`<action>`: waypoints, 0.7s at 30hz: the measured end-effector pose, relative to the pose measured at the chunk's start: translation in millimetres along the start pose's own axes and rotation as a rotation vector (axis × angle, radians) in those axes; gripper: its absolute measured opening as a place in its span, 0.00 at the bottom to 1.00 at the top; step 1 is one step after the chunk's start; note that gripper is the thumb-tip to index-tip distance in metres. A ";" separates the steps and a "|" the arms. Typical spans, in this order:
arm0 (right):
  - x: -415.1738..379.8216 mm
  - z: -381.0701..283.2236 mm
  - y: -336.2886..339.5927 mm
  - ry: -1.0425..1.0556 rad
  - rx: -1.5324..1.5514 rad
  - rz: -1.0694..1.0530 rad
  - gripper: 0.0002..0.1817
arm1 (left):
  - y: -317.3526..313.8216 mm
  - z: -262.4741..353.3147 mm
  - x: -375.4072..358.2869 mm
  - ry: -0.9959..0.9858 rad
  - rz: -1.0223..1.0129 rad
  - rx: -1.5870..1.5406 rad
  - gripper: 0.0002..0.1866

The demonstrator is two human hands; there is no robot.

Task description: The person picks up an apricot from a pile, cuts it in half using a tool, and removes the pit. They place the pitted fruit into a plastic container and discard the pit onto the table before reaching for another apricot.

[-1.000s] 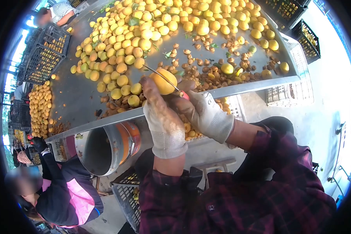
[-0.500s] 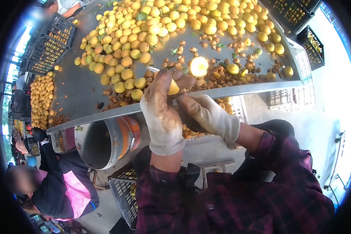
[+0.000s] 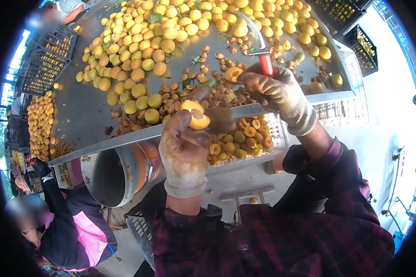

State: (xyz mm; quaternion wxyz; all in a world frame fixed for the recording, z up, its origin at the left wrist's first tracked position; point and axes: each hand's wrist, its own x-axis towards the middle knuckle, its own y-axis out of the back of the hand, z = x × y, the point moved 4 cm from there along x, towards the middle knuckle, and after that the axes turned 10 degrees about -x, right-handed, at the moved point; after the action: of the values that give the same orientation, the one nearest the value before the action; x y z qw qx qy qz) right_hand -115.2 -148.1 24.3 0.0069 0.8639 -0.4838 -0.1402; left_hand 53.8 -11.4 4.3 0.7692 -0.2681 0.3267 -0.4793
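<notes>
My left hand [image 3: 184,147], in a stained white glove, is closed around a cut apricot [image 3: 196,121] whose opened flesh shows a brown stone. Just right of it, a brown blur hangs in front of the table's front edge. My right hand [image 3: 282,94], gloved too, grips a knife by its red handle [image 3: 266,64]. The pale curved blade [image 3: 254,28] points up and away over the fruit. At the right fingertips is an apricot half [image 3: 233,74], cut face showing. Brown apricot stones [image 3: 217,87] lie heaped on the table beyond both hands.
Whole apricots [image 3: 138,51] cover the far part of the metal table [image 3: 78,120]. Below its front edge stands a white crate [image 3: 278,131] with apricot halves [image 3: 240,138]. A large bucket [image 3: 125,171] is at left, near a seated person [image 3: 78,221]. Black crates [image 3: 51,64] stand further left.
My hands have moved apart. The right hand has gone up and right with the knife, whose red handle now shows. In my left hand the apricot is now open, showing its stone.
</notes>
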 end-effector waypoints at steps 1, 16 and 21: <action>-0.5 -6.0 -4.4 0.060 0.024 -0.046 0.16 | 0.3 -0.6 -0.4 0.000 0.001 -0.001 0.38; -9.3 -24.7 -38.8 0.312 0.253 -0.077 0.19 | -13.1 -15.4 -7.0 0.015 0.112 0.121 0.33; -12.8 -46.4 -37.0 0.387 0.168 0.076 0.35 | -24.8 -24.2 -4.3 0.234 0.133 -0.086 0.38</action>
State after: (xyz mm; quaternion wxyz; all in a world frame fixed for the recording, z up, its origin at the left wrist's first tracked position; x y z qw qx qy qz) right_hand -79.1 -123.5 66.4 0.0331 0.8533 -0.5157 0.0696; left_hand 20.1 -19.7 7.8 0.7439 -0.2209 0.4514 -0.4406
